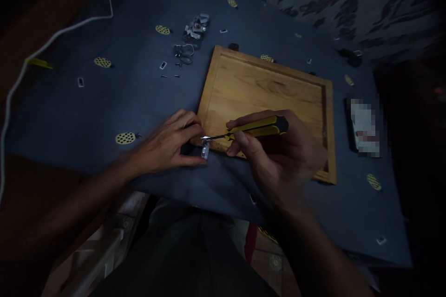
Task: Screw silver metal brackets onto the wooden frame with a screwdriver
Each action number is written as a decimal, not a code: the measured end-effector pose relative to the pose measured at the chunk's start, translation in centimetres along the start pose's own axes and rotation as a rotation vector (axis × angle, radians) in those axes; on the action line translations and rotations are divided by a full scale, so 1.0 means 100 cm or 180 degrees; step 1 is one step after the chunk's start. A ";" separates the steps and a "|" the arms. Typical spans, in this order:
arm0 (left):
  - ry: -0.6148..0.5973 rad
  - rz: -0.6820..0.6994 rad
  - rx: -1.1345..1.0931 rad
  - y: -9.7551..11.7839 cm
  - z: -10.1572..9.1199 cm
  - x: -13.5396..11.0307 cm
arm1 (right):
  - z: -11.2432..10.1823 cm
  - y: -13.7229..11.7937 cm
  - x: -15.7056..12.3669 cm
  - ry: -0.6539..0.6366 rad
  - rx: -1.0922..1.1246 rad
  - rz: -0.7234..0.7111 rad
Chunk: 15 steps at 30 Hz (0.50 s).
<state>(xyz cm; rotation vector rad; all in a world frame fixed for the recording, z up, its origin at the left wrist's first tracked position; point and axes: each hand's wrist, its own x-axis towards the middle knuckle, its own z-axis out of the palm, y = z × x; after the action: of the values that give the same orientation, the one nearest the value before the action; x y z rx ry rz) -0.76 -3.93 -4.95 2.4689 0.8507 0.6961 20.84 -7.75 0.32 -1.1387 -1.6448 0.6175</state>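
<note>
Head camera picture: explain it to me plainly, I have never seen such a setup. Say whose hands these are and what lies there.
No machine here: the one picture comes from a camera worn on a person's head, looking forward and down, so both bare hands are that person's own. The left hand pinches a small metal fitting at the near corner of a wooden board. The right hand grips a yellow-and-black screwdriver, its tip at the fitting. All of it lies on a blue patterned cloth. Farther off are a heap of metal hardware, a few loose screws and a white cable. The picture is dim, so finer detail cannot be told.
</note>
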 end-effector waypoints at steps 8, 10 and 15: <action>0.0041 0.0015 -0.0084 -0.001 0.001 0.000 | -0.004 0.001 -0.002 -0.0228 0.0016 0.0062; 0.0017 0.0008 -0.0098 0.000 0.000 0.000 | -0.007 -0.001 0.000 -0.0385 0.0089 0.0117; -0.0002 0.0012 -0.0047 0.000 -0.001 0.000 | -0.015 -0.001 0.004 -0.0710 0.0113 0.0057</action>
<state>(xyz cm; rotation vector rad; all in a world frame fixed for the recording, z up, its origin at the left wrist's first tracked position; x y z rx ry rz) -0.80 -3.92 -4.89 2.4583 0.8380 0.7004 22.13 -7.59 1.16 -1.0908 -1.8054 0.8062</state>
